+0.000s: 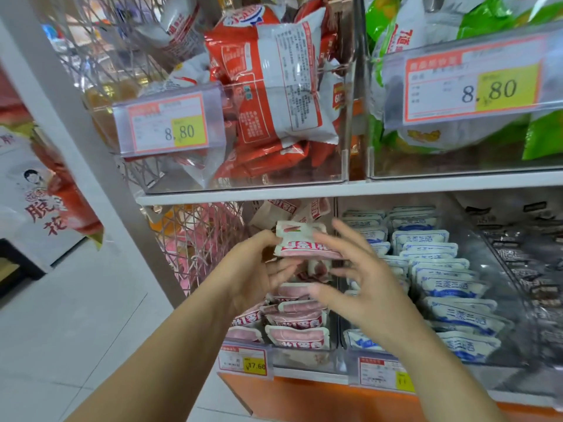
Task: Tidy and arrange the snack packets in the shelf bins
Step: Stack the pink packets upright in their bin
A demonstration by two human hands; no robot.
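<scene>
A small stack of pink and white snack packets [300, 243] is held above the lower left clear bin [304, 357]. My left hand [259, 269] grips the stack's left end with thumb on top and fingers curled beneath. My right hand [362, 278] has spread, straight fingers against the stack's right end. Below the hands, several more pink packets [297, 322] lie in rows in the same bin.
Blue and white packets [441, 284] fill the neighbouring bin, dark packets [524, 269] the one at far right. On the upper shelf, bins hold orange packets [274, 86] and green packets [457, 71] behind 8.80 price tags. A wire mesh side panel [195, 239] stands left.
</scene>
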